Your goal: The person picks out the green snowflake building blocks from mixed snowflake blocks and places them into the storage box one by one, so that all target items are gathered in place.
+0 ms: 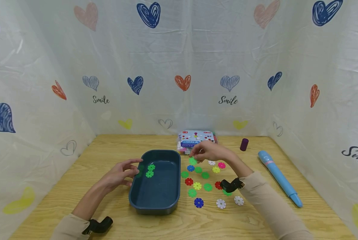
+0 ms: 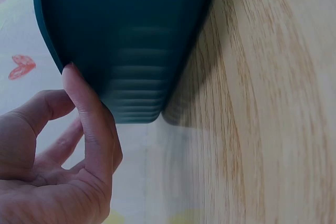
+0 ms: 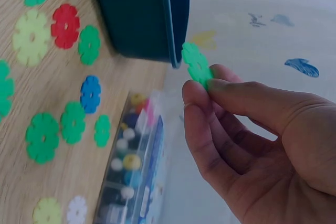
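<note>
My right hand (image 1: 207, 151) pinches a green notched plastic disc (image 3: 197, 64) between thumb and fingertips. In the head view it is raised to the right of the far end of a dark teal basin (image 1: 156, 196). Two green discs (image 1: 149, 174) show inside the basin, by its left wall. My left hand (image 1: 118, 176) is at the basin's left side, its fingertips (image 2: 71, 74) touching near the rim with the fingers loosely bent. Right of the basin, several loose discs lie on the table, among them a dark blue disc (image 1: 199, 202), a red disc (image 1: 189, 181) and a yellow disc (image 1: 197, 185).
A clear box (image 1: 197, 137) with a printed lid and coloured balls stands behind the discs. Farther right are a small purple cylinder (image 1: 244, 144) and a long light blue microphone-shaped object (image 1: 279, 178). A heart-printed curtain (image 1: 203, 63) encloses the wooden table (image 1: 112, 143).
</note>
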`<state>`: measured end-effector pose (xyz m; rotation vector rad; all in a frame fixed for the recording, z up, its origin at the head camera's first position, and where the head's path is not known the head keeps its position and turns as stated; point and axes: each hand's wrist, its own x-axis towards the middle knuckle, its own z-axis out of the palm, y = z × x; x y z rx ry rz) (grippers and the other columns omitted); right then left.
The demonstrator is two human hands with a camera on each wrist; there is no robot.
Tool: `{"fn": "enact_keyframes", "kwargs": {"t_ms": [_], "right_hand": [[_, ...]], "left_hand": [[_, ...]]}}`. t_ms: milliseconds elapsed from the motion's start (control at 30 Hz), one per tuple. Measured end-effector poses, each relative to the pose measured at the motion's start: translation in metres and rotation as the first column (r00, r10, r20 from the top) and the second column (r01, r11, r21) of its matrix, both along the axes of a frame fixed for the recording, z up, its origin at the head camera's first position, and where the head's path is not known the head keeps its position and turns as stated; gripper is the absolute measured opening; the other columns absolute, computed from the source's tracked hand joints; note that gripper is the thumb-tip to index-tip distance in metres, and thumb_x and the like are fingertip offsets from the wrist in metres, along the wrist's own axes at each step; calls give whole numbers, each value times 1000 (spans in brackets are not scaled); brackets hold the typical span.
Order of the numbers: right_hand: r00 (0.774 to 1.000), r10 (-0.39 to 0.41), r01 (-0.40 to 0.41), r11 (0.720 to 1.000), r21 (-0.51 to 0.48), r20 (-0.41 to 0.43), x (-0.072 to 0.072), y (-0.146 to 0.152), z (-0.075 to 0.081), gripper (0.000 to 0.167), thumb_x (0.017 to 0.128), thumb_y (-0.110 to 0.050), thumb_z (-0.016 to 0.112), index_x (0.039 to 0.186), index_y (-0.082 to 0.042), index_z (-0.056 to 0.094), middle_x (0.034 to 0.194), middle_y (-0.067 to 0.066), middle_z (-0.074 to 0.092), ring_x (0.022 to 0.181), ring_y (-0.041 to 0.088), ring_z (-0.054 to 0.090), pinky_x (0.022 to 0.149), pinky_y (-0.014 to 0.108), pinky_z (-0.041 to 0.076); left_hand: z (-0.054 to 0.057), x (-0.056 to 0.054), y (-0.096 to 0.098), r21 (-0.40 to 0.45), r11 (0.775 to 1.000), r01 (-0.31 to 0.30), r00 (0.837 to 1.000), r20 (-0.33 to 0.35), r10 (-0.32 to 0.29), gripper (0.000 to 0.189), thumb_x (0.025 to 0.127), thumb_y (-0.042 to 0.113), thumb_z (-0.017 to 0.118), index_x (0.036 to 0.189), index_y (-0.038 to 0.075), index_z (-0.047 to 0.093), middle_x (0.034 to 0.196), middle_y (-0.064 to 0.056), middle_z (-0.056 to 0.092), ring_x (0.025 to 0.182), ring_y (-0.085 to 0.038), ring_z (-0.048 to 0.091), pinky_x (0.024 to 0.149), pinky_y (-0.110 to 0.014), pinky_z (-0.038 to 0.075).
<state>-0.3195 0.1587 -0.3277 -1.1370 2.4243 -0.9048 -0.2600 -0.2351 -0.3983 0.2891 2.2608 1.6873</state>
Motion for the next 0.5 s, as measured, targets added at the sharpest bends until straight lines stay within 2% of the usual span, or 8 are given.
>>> {"fn": "enact_keyframes", "kwargs": {"t_ms": [133, 300, 500], "right_hand": [[1000, 11, -11, 1000, 7, -24, -3, -15, 2, 19, 98, -5, 55, 109, 0, 69, 94, 13, 71, 83, 25, 71, 76, 33, 60], [1000, 18, -18, 1000, 10, -19, -5, -34, 5, 20, 98, -4, 55, 109, -1, 70, 100, 13, 73, 85, 29, 72, 76, 36, 60], [998, 45, -44, 999, 8, -36, -9, -56, 6, 21, 97, -5, 55, 111, -2, 70, 101, 12, 73, 86, 27, 72, 74, 26, 58]], "left_hand": [[0, 0, 0, 3, 1000, 2, 1000, 1, -2, 59, 96, 22, 63, 149, 10, 39, 108, -11, 54, 93, -24, 62, 61, -28, 57], [-1, -1, 0, -4, 1000, -8, 1000, 5, 8, 56, 97, 19, 62, 148, 11, 40, 108, -11, 55, 94, -24, 62, 61, -28, 57], [-3, -2, 1, -19, 1000, -13, 1000, -1, 13, 55, 97, 18, 61, 148, 11, 41, 108, -10, 55, 93, -24, 62, 62, -29, 57]]}}
